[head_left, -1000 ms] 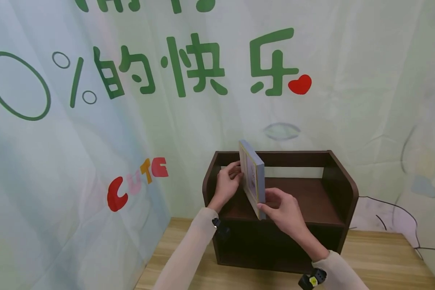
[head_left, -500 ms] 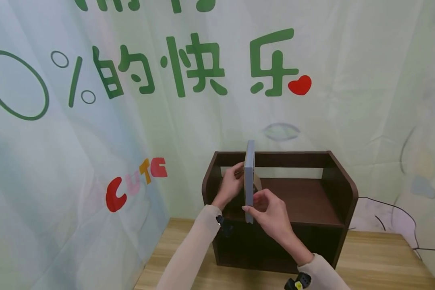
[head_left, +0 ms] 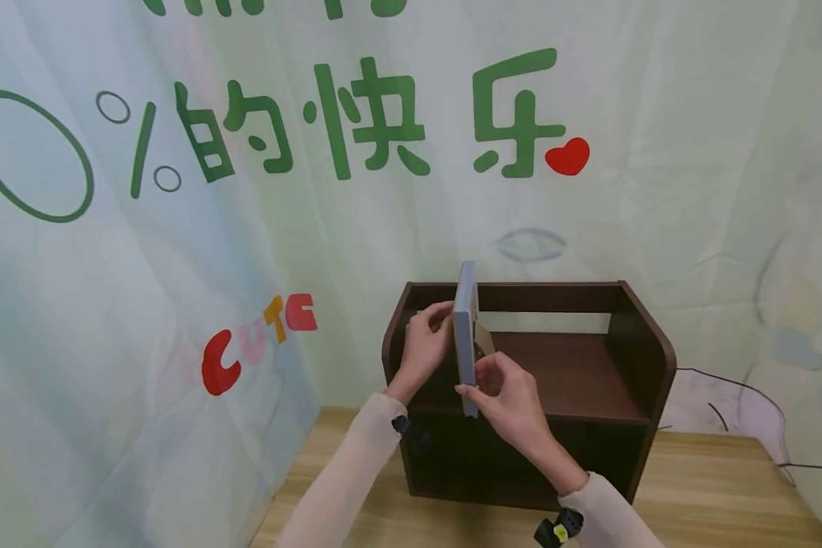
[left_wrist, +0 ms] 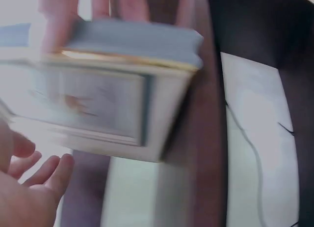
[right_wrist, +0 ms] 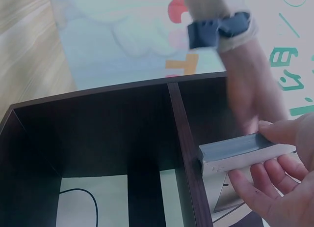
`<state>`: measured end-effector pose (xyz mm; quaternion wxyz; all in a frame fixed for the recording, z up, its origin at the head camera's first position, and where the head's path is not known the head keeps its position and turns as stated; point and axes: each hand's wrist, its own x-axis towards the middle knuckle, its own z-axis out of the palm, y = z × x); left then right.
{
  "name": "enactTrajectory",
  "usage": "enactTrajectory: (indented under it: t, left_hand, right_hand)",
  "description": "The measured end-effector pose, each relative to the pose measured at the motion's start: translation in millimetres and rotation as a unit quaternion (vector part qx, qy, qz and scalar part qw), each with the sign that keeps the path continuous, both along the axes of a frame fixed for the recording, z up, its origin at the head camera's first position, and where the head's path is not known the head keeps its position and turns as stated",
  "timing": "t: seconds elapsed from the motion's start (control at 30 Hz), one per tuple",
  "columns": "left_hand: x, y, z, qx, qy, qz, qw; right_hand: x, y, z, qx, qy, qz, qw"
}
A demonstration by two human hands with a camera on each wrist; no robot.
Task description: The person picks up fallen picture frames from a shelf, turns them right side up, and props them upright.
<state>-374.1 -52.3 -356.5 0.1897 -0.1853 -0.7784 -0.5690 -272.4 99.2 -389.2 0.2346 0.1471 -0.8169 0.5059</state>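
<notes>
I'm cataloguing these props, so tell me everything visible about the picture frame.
The frame looks rigid, with a thick blue-grey edge, a pale front with gold trim and a blurred picture, and a tan flap, perhaps a stand, behind. It is upright, edge-on to the head view, at the left of the shelf. The right hand pinches its near edge; whether the left hand or shelf touches it is unclear.

Soft light; the dark-brown wooden shelf [head_left: 575, 373] lies shadowed below; the left wrist view blurs the blue-edged rectangular frame [left_wrist: 98, 99].
</notes>
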Motion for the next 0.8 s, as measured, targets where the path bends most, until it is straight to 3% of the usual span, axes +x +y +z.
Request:
enactTrajectory:
  t: [0.13,0.2,0.27,0.33,0.43,0.53,0.6,0.7,0.8]
  left_hand:
    - [16.8,-12,21.8,0.002,0.028,-0.022,0.9994]
    - [23.7,-19,32.6,-0.025,0.068,-0.035,0.9967]
    - [30.8,-26,43.6,-0.076,0.122,-0.042,0.9887]
    - [37.0,-30,54.3,-0.135,0.182,-0.05,0.9728]
    - [44.3,-33,68.7,-0.216,0.255,-0.064,0.9403]
    - [48.2,-34,77.5,-0.285,0.292,-0.078,0.9098]
    - [49.4,-33,80.6,-0.316,0.304,-0.09,0.8939]
    - [49.7,-34,81.1,-0.346,0.314,-0.107,0.8778]
    - [48.6,-35,79.3,-0.354,0.32,-0.118,0.8708]
  right_hand:
    - [-0.5,1,0.5,0.001,0.003,-0.002,1.0]
    - [-1.0,1,0.4,0.003,0.006,-0.001,1.0]
    - [-1.0,1,0.1,0.002,0.006,0.002,1.0]
    - [-0.9,1,-0.1,0.0,0.006,0.005,1.0]
    - [-0.9,1,0.3,-0.004,0.005,0.009,1.0]
    - [-0.8,1,0.2,-0.006,0.007,0.007,1.0]
    - [-0.6,1,-0.6,-0.003,0.014,0.007,1.0]
    - [-0.7,2,-2.7,0.011,0.041,0.015,0.999]
    - [-3.6,7,-4.8,0.025,0.089,0.026,0.995]
